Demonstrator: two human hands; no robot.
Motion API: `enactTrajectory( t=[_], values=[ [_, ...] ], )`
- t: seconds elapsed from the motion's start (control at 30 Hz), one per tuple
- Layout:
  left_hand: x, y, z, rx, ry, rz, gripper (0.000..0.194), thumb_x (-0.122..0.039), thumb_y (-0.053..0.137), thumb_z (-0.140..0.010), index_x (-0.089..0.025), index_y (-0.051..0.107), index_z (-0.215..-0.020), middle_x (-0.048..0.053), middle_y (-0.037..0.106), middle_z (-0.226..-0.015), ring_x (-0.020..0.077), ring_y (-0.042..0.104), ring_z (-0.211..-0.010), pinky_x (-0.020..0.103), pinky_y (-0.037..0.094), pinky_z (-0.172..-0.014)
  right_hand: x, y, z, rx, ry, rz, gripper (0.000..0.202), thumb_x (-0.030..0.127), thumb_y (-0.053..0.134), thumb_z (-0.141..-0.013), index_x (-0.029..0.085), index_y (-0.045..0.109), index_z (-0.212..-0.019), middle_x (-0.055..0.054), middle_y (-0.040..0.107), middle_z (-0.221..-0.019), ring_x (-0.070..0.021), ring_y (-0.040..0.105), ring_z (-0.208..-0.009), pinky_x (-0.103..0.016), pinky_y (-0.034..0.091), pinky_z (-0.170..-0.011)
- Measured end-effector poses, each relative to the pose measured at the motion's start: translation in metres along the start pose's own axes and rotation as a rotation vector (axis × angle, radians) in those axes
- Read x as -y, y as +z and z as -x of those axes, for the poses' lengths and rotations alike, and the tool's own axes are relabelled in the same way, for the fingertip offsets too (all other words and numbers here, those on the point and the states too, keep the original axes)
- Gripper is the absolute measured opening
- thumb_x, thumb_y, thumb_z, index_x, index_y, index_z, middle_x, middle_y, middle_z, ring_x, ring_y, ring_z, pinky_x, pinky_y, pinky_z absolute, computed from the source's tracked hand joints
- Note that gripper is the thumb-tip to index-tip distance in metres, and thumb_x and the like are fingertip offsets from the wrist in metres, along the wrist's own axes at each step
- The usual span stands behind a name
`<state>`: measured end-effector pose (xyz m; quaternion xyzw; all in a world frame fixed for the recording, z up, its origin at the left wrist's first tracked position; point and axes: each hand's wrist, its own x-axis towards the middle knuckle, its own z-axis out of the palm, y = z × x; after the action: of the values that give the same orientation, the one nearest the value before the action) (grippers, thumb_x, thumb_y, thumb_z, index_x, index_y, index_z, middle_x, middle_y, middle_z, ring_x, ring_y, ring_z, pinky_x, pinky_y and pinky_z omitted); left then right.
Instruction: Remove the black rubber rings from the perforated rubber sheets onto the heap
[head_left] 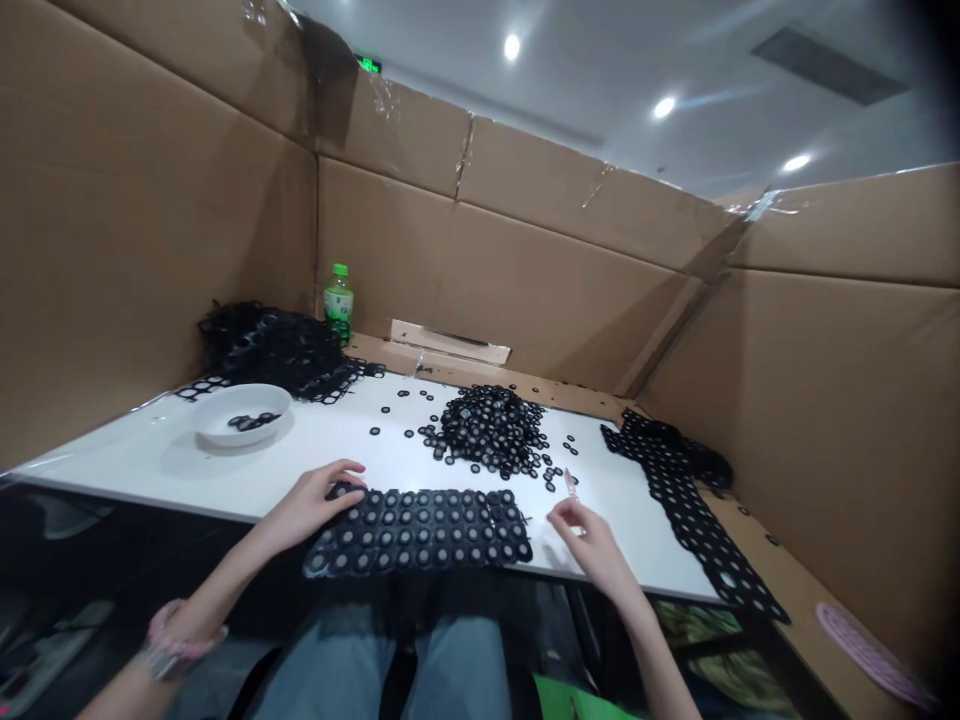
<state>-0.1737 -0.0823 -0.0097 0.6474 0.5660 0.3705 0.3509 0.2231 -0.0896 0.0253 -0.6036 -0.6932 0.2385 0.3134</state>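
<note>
A black rubber sheet (pixel 416 530) with rows of round grey-centred pieces lies along the table's near edge, its front overhanging. My left hand (pixel 319 505) grips its far left corner, thumb on top and fingers curled at the edge. To the right of the sheet, my right hand (pixel 589 540) is closed in a pinch around a thin pinkish tool (pixel 571 484) that points up and away; its exact kind is unclear. Beyond both hands, a heap of small black rings (pixel 491 430) sits on the white table (pixel 360 455), with loose ones scattered around it.
At left stands a white bowl (pixel 240 415) with a few black pieces, before a tangled black pile (pixel 274 345) and a green-capped bottle (pixel 339 303). Perforated black sheets (pixel 682 500) lie at right, near a pink oval mat (pixel 870 650). Cardboard walls (pixel 525 260) surround the table.
</note>
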Motion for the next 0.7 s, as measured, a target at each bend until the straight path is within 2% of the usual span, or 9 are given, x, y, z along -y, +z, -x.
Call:
enactTrajectory(
  t=[0.07,0.1,0.17,0.23,0.33,0.4,0.53,0.63,0.7],
  values=[
    [0.01,-0.002,-0.002,0.021,-0.03,-0.064,0.053,-0.053,0.058,-0.069,-0.016,0.055,-0.106,0.01,0.066,-0.097,0.0263,0.059,-0.093,0.035,0.043,-0.084,-0.011,-0.005,-0.011,-0.155,0.083,0.329,0.023,0.041,0.047,-0.078,0.019,0.053,-0.078,-0.005,0.062,-0.081,-0.0211,0.059,-0.076,-0.031,0.041,-0.068],
    [0.013,-0.002,-0.002,0.02,-0.053,-0.08,0.057,-0.055,0.057,-0.068,-0.015,0.053,-0.108,0.011,0.064,-0.099,0.0262,0.058,-0.094,0.035,0.043,-0.084,-0.016,-0.006,-0.017,-0.185,0.135,0.464,0.025,0.042,0.046,-0.078,0.018,0.053,-0.083,-0.006,0.062,-0.084,-0.0219,0.059,-0.077,-0.031,0.041,-0.067],
    [0.018,-0.005,0.001,0.014,-0.088,-0.101,0.061,-0.058,0.057,-0.066,-0.014,0.053,-0.108,0.011,0.063,-0.099,0.0254,0.058,-0.093,0.034,0.044,-0.084,-0.022,-0.003,-0.024,-0.158,0.204,0.64,0.028,0.04,0.046,-0.078,0.016,0.053,-0.091,-0.008,0.062,-0.088,-0.0231,0.059,-0.081,-0.03,0.04,-0.065],
    [0.019,-0.008,0.005,0.019,-0.092,-0.113,0.061,-0.058,0.057,-0.065,-0.013,0.055,-0.105,0.009,0.063,-0.089,0.0239,0.059,-0.087,0.032,0.045,-0.081,-0.026,0.001,-0.028,-0.124,0.222,0.709,0.025,0.033,0.044,-0.08,0.014,0.052,-0.095,-0.01,0.061,-0.091,-0.0229,0.06,-0.084,-0.029,0.04,-0.067],
    [0.016,-0.013,0.009,0.039,-0.092,-0.09,0.061,-0.058,0.056,-0.063,-0.012,0.055,-0.103,0.002,0.057,-0.07,0.0196,0.058,-0.067,0.029,0.047,-0.066,-0.032,0.005,-0.026,-0.172,0.227,0.768,0.027,0.021,0.039,-0.082,0.01,0.048,-0.105,-0.014,0.058,-0.099,-0.0235,0.057,-0.091,-0.029,0.04,-0.073],
    [0.013,-0.014,0.009,0.05,-0.087,-0.065,0.058,-0.057,0.056,-0.064,-0.012,0.055,-0.101,0.0,0.053,-0.065,0.0165,0.054,-0.058,0.027,0.045,-0.058,-0.036,0.004,-0.023,-0.193,0.241,0.815,0.029,0.02,0.037,-0.083,0.007,0.046,-0.108,-0.017,0.056,-0.101,-0.0263,0.056,-0.094,-0.031,0.039,-0.074],
    [0.012,-0.01,-0.003,0.038,-0.02,-0.048,0.048,-0.051,0.055,-0.067,-0.013,0.057,-0.097,-0.001,0.05,-0.065,0.015,0.053,-0.06,0.025,0.042,-0.059,-0.047,0.0,-0.022,-0.137,0.253,0.888,0.02,0.013,0.034,-0.085,0.008,0.051,-0.094,-0.017,0.057,-0.091,-0.0271,0.059,-0.084,-0.032,0.04,-0.068],
    [0.012,-0.008,-0.015,0.063,-0.009,-0.012,0.048,-0.049,0.054,-0.068,-0.012,0.058,-0.098,0.001,0.053,-0.073,0.016,0.054,-0.066,0.024,0.042,-0.062,-0.053,0.001,-0.024,-0.095,0.243,0.916,0.023,0.009,0.028,-0.087,0.008,0.05,-0.094,-0.015,0.056,-0.089,-0.0238,0.06,-0.08,-0.03,0.039,-0.066],
    [0.012,-0.009,-0.02,0.091,-0.024,-0.01,0.051,-0.05,0.054,-0.066,-0.011,0.059,-0.099,0.001,0.053,-0.071,0.0165,0.054,-0.064,0.024,0.041,-0.058,-0.055,0.003,-0.025,-0.084,0.238,0.926,0.023,0.014,0.027,-0.089,0.009,0.049,-0.095,-0.015,0.056,-0.092,-0.0239,0.06,-0.081,-0.03,0.04,-0.066]
  ],
)
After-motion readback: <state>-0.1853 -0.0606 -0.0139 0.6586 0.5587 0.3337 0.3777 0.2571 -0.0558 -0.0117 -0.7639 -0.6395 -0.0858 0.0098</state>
